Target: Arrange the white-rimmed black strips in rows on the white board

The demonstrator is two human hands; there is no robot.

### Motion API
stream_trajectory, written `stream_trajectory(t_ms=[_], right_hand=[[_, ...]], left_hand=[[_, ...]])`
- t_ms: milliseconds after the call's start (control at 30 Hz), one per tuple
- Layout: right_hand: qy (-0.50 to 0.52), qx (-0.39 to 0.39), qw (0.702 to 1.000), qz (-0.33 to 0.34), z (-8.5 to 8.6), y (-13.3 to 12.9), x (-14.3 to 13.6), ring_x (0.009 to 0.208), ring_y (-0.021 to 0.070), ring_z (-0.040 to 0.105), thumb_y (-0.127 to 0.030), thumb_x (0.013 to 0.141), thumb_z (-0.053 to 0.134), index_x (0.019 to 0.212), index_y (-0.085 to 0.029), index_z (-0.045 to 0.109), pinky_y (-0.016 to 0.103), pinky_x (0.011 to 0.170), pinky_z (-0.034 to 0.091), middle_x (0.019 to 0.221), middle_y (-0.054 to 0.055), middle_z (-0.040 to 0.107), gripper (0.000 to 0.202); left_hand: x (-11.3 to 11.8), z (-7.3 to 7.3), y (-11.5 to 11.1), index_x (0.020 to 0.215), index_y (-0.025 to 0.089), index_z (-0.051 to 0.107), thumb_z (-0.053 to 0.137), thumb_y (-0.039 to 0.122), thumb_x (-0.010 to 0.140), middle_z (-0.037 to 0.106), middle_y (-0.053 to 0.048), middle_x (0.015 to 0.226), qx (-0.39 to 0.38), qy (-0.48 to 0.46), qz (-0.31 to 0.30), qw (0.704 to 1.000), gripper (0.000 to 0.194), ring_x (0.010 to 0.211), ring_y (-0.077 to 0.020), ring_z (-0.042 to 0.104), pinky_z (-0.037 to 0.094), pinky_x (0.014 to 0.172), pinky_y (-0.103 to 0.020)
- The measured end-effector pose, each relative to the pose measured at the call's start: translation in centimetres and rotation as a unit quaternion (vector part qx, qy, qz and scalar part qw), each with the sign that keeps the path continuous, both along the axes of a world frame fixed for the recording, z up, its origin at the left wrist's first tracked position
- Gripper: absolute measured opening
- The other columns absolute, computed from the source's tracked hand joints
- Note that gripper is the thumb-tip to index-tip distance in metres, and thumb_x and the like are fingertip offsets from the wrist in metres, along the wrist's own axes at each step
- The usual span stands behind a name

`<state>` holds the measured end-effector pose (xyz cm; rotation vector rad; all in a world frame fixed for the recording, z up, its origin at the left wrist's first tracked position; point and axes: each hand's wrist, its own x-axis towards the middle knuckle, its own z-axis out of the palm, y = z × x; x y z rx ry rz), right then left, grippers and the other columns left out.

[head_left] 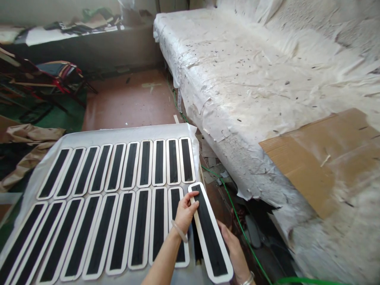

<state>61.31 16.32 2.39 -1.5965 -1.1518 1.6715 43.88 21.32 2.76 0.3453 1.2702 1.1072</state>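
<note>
A long white-edged panel (209,229) with rounded corners and a black centre strip is tilted at the near right corner of the table. My left hand (184,213) grips its left edge near the top, thumb and fingers closed on it. Along the lower right edge, my right hand (233,247) holds the same panel, with some fingertips hidden behind it. Just left of my left hand lies a matching panel (160,221), partly covered by my forearm. Several more like it lie side by side in two rows, including one panel (187,160) at the far right corner.
The panels rest on a white-covered table (124,132). To the right stands a large bench (252,79) draped in stained pale sheeting, with cardboard (323,154) on it. A green cable (237,221) runs along the floor between them. A chair (59,79) stands back left.
</note>
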Motion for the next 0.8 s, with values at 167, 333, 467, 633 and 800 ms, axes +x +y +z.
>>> stream_trajectory(t_ms=[167, 333, 467, 633, 800], right_hand=[[-0.076, -0.006, 0.994, 0.078, 1.7, 0.6, -1.4, 0.074, 0.0203, 0.053, -0.057, 0.084, 0.045, 0.078, -0.019, 0.060, 0.031, 0.073, 0.045, 0.074, 0.003, 0.057, 0.040], [-0.162, 0.030, 0.984, 0.065, 1.2, 0.6, -3.1, 0.058, 0.0135, 0.039, -0.057, 0.086, 0.039, 0.066, -0.020, 0.047, 0.028, 0.059, 0.032, 0.059, -0.004, 0.041, 0.043], [-0.170, -0.003, 0.982, 0.078, -0.9, -1.5, -3.7, 0.057, 0.0142, 0.040, -0.058, 0.084, 0.038, 0.063, -0.022, 0.042, 0.028, 0.058, 0.031, 0.058, -0.004, 0.042, 0.042], [-0.194, -0.045, 0.972, 0.127, -3.4, -3.1, -3.5, 0.061, 0.0191, 0.050, -0.056, 0.083, 0.031, 0.070, -0.022, 0.045, 0.031, 0.061, 0.034, 0.063, 0.002, 0.054, 0.039], [-0.214, -0.057, 0.954, 0.201, -4.4, -1.6, -3.2, 0.071, 0.0240, 0.057, -0.052, 0.088, 0.017, 0.071, -0.024, 0.045, 0.035, 0.067, 0.035, 0.072, 0.009, 0.062, 0.043]], left_hand=[[-1.4, 0.7, 1.7, 0.112, 0.019, 0.058, 0.073, 0.030, 0.068, 0.064, -0.006, 0.099, 0.028, 0.011, -0.022, 0.999, 0.048, 0.085, -0.0174, 0.060, 0.047, 0.078, -0.029], [-2.1, 0.1, 2.4, 0.107, 0.019, 0.056, 0.070, 0.031, 0.069, 0.057, -0.002, 0.089, 0.045, 0.067, -0.021, 0.997, 0.042, 0.073, -0.0126, 0.056, 0.045, 0.068, -0.023], [-2.5, -1.1, 0.6, 0.102, 0.018, 0.057, 0.065, 0.027, 0.070, 0.053, 0.000, 0.084, 0.031, 0.145, -0.049, 0.988, 0.034, 0.059, -0.0081, 0.047, 0.037, 0.055, -0.021], [-2.2, -1.6, -2.1, 0.096, 0.020, 0.061, 0.058, 0.020, 0.073, 0.052, 0.000, 0.076, 0.038, 0.286, -0.072, 0.955, 0.023, 0.066, -0.0137, 0.048, 0.042, 0.066, -0.028], [-2.3, -1.1, -3.1, 0.095, 0.022, 0.063, 0.052, 0.020, 0.081, 0.053, -0.010, 0.121, 0.084, 0.407, -0.091, 0.905, 0.018, 0.109, -0.0256, 0.053, 0.041, 0.095, -0.043]])
